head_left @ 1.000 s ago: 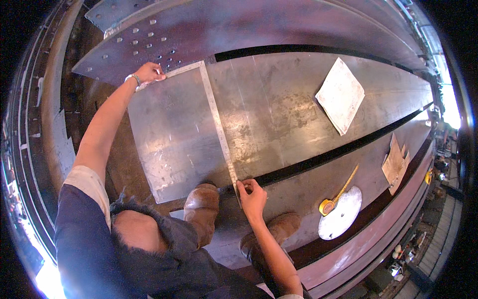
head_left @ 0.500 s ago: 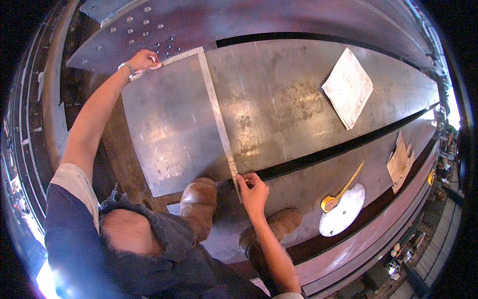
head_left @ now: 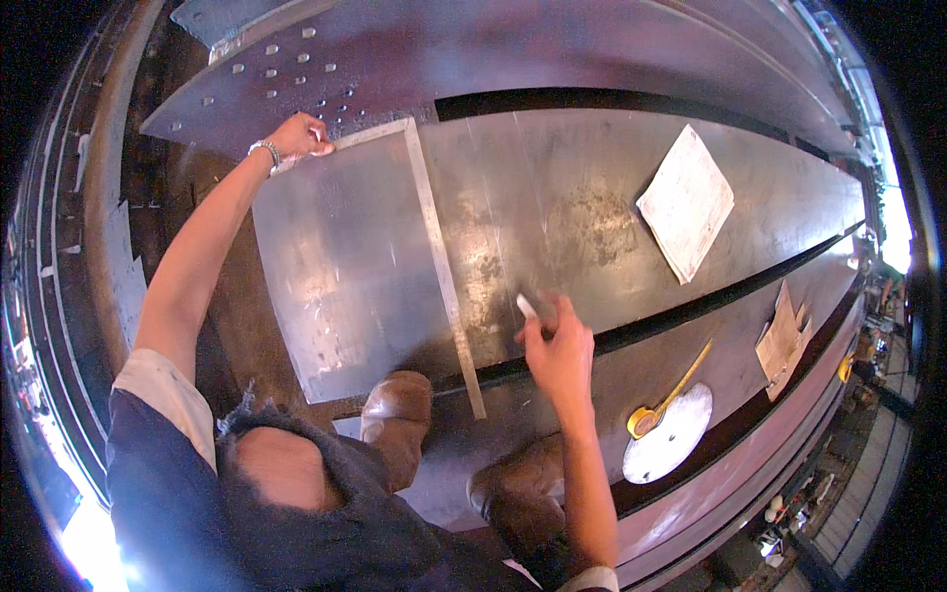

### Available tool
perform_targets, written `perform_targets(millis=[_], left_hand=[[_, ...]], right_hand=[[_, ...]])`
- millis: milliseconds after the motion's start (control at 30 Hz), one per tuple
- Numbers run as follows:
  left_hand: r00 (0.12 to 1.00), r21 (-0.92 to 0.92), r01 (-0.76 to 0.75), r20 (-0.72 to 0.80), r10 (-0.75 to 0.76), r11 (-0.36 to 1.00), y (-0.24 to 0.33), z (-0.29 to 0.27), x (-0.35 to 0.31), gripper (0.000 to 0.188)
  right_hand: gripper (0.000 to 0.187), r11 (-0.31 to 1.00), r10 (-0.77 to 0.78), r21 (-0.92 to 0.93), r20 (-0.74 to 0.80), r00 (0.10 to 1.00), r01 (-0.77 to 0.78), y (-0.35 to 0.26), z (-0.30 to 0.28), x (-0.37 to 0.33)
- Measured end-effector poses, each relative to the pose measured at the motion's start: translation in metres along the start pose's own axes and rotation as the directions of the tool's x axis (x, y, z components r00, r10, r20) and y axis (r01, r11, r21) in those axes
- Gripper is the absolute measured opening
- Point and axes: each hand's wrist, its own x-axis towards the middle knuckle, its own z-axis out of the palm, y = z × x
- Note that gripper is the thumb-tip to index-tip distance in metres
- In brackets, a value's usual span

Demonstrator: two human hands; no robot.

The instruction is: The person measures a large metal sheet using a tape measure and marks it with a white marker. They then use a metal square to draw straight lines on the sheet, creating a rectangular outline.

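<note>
Nearest, two brown boots stand on the steel plate, and the right hand hovers just right of the metal square, pinching a small white marker. Farther off, the left hand presses the square's short arm flat at the plate's far edge, fingers spread.

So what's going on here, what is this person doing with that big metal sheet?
A person is crouched on a large steel plate, laying something out. The left hand presses down the short arm of a big metal square at the far corner of a thinner metal sheet. The right hand holds a small white stick, probably chalk, just right of the square's long arm. A tape measure, a round disc and some paper lie further right.
</note>
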Motion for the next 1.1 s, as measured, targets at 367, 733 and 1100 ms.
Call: perform_targets(millis=[367,733,1100], left_hand=[[0.99,0.093,0.009,-0.139,0.004,0.996,0.03,0.013,-0.01,0.023],[0.99,0.102,0.06,-0.131,-0.046,0.993,0.032,0.011,-0.014,0.024],[0.988,0.093,-0.021,-0.151,0.035,0.995,0.017,0.017,-0.009,0.027]], right_hand=[[0.021,0.932,-0.36,-0.076,-0.111,0.926,0.354,-0.09,0.083,0.161],[0.021,0.888,-0.431,-0.201,-0.058,0.9,0.413,-0.11,0.133,0.21],[0.016,0.897,-0.386,-0.233,0.006,0.923,0.377,-0.119,0.13,0.21]])
